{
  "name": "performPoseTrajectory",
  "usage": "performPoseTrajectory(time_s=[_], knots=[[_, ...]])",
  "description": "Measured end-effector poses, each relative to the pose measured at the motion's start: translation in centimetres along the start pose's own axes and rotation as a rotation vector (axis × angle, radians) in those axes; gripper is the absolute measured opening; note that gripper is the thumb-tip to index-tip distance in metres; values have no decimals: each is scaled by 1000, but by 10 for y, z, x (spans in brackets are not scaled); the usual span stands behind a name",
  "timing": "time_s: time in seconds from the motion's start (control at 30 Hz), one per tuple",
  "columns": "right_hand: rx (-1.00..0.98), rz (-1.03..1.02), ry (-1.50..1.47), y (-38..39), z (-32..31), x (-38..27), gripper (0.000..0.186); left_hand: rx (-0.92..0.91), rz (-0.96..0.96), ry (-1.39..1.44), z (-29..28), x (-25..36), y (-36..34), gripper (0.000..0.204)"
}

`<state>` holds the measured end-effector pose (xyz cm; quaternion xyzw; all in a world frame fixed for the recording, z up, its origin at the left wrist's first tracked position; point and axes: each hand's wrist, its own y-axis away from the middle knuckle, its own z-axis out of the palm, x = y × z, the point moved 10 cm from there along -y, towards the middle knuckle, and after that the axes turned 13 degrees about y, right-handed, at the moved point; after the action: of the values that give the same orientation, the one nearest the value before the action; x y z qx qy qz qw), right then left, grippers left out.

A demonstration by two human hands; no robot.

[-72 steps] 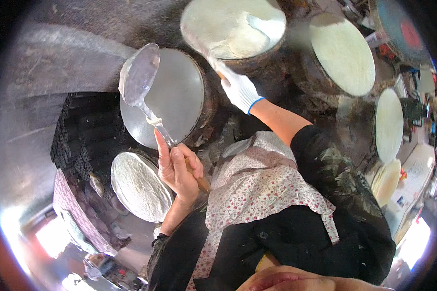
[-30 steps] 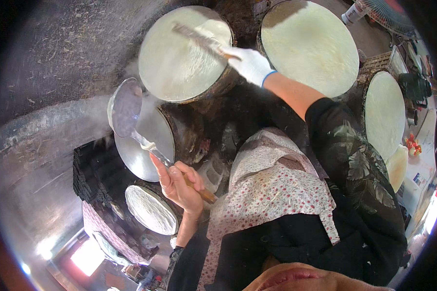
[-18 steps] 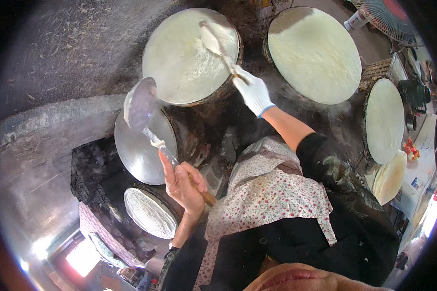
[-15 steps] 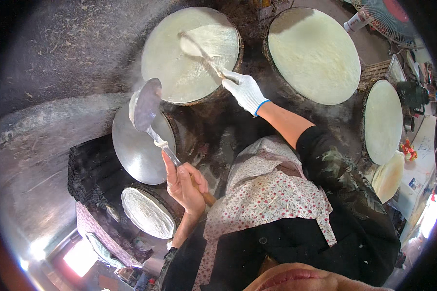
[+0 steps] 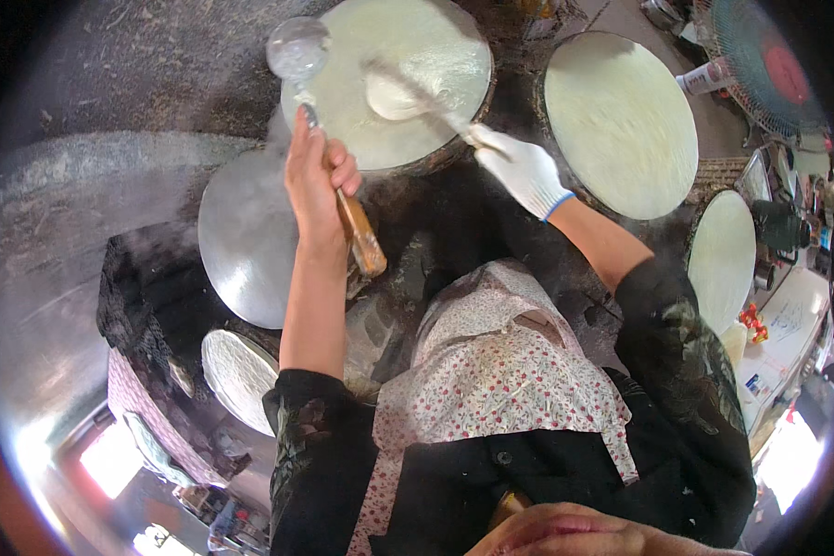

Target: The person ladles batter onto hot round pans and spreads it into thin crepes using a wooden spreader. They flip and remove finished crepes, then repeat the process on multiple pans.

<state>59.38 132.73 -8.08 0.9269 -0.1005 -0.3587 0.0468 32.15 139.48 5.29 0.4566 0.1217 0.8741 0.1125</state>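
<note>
My bare left hand is wrapped round the wooden handle of a metal ladle, whose blurred bowl is at the left edge of the far round griddle. Pale batter coats that griddle, with a thicker white pool near its middle. In a white knitted glove, my right hand grips a batter spreader. The spreader reaches left over the pool, its end smeared by motion. Left of my left forearm lies a bare metal griddle.
Another griddle with a pale sheet sits at the far right, and a further one beyond my right elbow. A round white batter-filled vessel is at the lower left. A fan stands at the far right corner.
My left hand has moved up and away from my body, carrying the ladle to the far griddle's left edge. The spreader stays over that griddle. The whole view has shifted slightly.
</note>
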Motion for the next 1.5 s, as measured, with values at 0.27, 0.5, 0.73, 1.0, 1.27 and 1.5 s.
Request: performPoseTrajectory(time_s=[0.27,0.5,0.73,1.0,1.27,1.5], knots=[[159,-67,-321,9,-5,14,42,197,-201,117,-31,-50,24,61],[-122,30,-110,23,39,-30,42,412,-482,531,-20,-102,54,22],[-92,140,-653,31,-20,-66,41,-107,-568,1509,14,-2,110,30],[-296,-45,-3,57,39,-44,43,-61,-239,1283,-27,25,125,41],[29,-27,33,89,24,-16,45,22,-71,1252,-134,48,170,33],[217,144,-255,88,44,-6,47,133,-60,987,-208,65,152,42]])
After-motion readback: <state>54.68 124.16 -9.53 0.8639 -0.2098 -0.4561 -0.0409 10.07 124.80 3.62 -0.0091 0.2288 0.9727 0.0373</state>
